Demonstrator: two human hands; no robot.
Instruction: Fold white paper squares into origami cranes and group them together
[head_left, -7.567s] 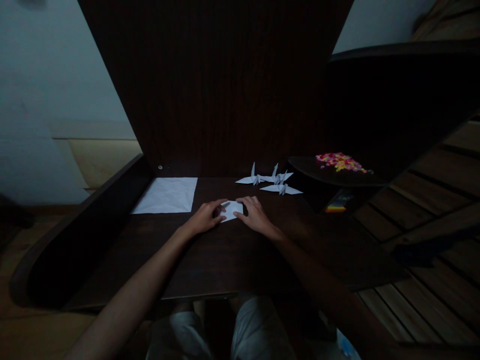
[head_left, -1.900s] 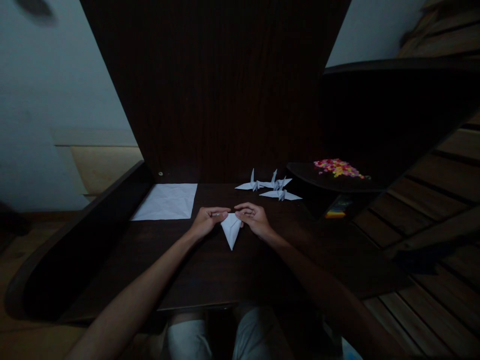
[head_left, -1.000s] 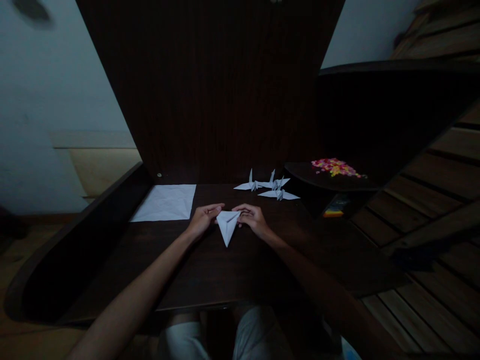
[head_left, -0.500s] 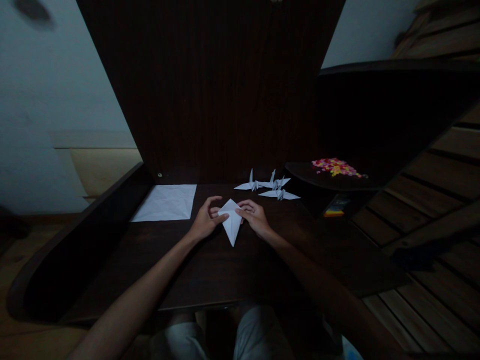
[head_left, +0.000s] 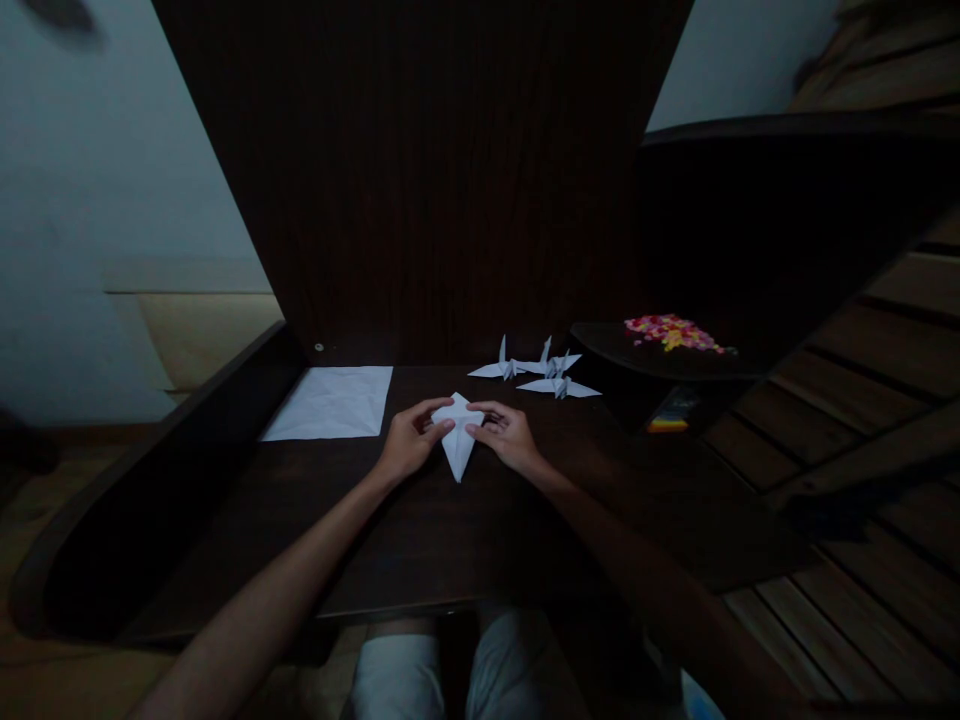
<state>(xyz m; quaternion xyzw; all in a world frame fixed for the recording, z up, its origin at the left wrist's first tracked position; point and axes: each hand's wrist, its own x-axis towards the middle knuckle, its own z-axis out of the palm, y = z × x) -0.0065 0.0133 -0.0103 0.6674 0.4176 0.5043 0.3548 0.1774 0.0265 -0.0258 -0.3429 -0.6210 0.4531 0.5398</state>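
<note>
A white folded paper [head_left: 458, 450], kite-shaped with its long point toward me, is held between both hands over the dark desk [head_left: 420, 560]. My left hand [head_left: 409, 440] pinches its left side, thumb on the front and fingers around the back edge. On the right side my right hand [head_left: 506, 437] grips it the same way, with the thumb near the middle. Behind the hands stand several white paper cranes [head_left: 559, 386], close together. To the left lies a flat, creased sheet of white paper [head_left: 330, 403].
At the right, a small raised shelf [head_left: 600, 345] carries a heap of pink, red and yellow bits [head_left: 675, 332]. Beneath it leans a small item with a rainbow stripe [head_left: 669, 424]. A dark side panel [head_left: 172, 480] bounds the desk's left; a tall dark board [head_left: 450, 200] rises behind.
The folded paper has shifted slightly left and up, and its lower point sits a little higher. My fingers have drawn in round its upper edges, the left index finger now touching it.
</note>
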